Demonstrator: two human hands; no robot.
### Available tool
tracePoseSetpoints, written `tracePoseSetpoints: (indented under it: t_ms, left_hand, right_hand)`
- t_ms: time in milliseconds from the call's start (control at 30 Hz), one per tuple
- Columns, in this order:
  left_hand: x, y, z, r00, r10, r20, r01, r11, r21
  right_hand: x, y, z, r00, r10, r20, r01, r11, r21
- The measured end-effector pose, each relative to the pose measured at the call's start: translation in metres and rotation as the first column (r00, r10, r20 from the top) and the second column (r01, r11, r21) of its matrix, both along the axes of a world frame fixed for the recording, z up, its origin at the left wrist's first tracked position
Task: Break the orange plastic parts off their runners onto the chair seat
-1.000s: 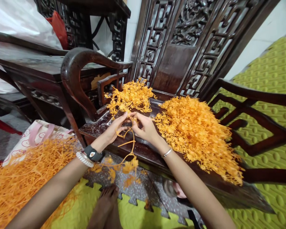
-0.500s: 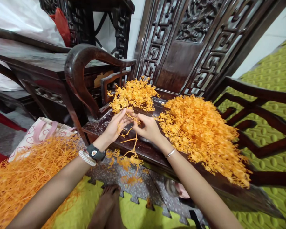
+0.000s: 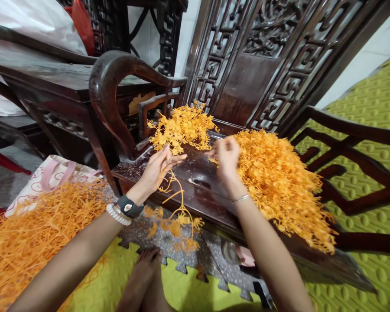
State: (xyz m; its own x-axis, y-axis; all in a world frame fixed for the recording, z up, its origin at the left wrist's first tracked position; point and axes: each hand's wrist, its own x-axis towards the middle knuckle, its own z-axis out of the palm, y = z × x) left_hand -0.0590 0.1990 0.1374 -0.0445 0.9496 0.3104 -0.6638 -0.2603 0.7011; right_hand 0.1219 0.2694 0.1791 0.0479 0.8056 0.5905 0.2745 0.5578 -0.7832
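No lettering, label, brand, number or sign can be read here

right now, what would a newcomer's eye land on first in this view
Probably the big mound of orange artificial blossoms on the right of the dark wooden chair seat, with a smaller pile at the seat's back left. Next, the tangle of orange stems at lower left, partly hiding the pink-handled tote bag. Between them, the left hand holds a branching orange spray that hangs over the seat's front edge.
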Motion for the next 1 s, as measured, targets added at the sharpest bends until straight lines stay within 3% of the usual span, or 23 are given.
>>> tracePoseSetpoints:
  t_ms: [67,100,200,300,400,533,633,667,733,800,833,900,1000]
  left_hand:
    - [-0.003,-0.004,-0.001,1.000,0.030,-0.004,-0.031,0.999,-0.013]
    - [-0.004,-0.005,-0.001,0.999,0.021,-0.031,-0.021,0.999,-0.024]
    - [-0.003,-0.006,0.000,0.984,-0.088,-0.152,0.080,0.995,-0.064]
    - [-0.001,-0.006,0.001,0.968,-0.177,-0.175,0.163,0.982,-0.091]
    - [0.000,-0.005,0.001,0.954,-0.222,-0.202,0.201,0.972,-0.118]
    - [0.001,-0.005,-0.002,0.938,-0.218,-0.271,0.191,0.974,-0.122]
    - [0.002,-0.004,-0.004,0.933,-0.197,-0.302,0.165,0.978,-0.127]
    - [0.002,-0.004,-0.004,0.929,-0.191,-0.316,0.157,0.979,-0.129]
    - [0.003,-0.005,-0.005,0.919,-0.181,-0.350,0.145,0.981,-0.128]
    - [0.005,-0.005,-0.005,0.906,-0.170,-0.387,0.135,0.984,-0.116]
    - [0.005,-0.006,-0.005,0.899,-0.162,-0.407,0.129,0.986,-0.107]
    - [0.006,-0.006,-0.006,0.883,-0.147,-0.446,0.118,0.989,-0.093]
    - [0.007,-0.005,-0.007,0.855,-0.137,-0.500,0.109,0.990,-0.086]
  right_hand:
    - [0.020,0.016,0.005,0.985,-0.118,-0.124,0.114,0.993,-0.037]
    - [0.027,0.022,0.006,0.983,-0.160,-0.084,0.158,0.987,-0.030]
    - [0.031,0.025,0.002,0.945,-0.274,0.182,0.268,0.962,0.058]
    - [0.018,0.016,-0.006,0.862,-0.312,0.401,0.292,0.950,0.111]
    - [0.014,0.010,-0.010,0.716,-0.362,0.597,0.357,0.925,0.132]
    - [0.031,0.018,-0.013,0.445,-0.457,0.770,0.538,0.824,0.178]
    - [0.042,0.024,-0.017,0.376,-0.472,0.798,0.598,0.781,0.181]
    - [0.041,0.024,-0.017,0.406,-0.478,0.779,0.576,0.796,0.189]
    - [0.033,0.020,-0.018,0.569,-0.448,0.690,0.439,0.875,0.207]
    - [0.017,0.012,-0.017,0.780,-0.244,0.576,0.173,0.969,0.177]
    - [0.007,0.006,-0.017,0.845,-0.095,0.526,0.022,0.990,0.143]
    - [-0.012,-0.007,-0.018,0.872,0.180,0.455,-0.232,0.971,0.059]
    - [-0.030,-0.022,-0.024,0.805,0.440,0.398,-0.442,0.892,-0.093]
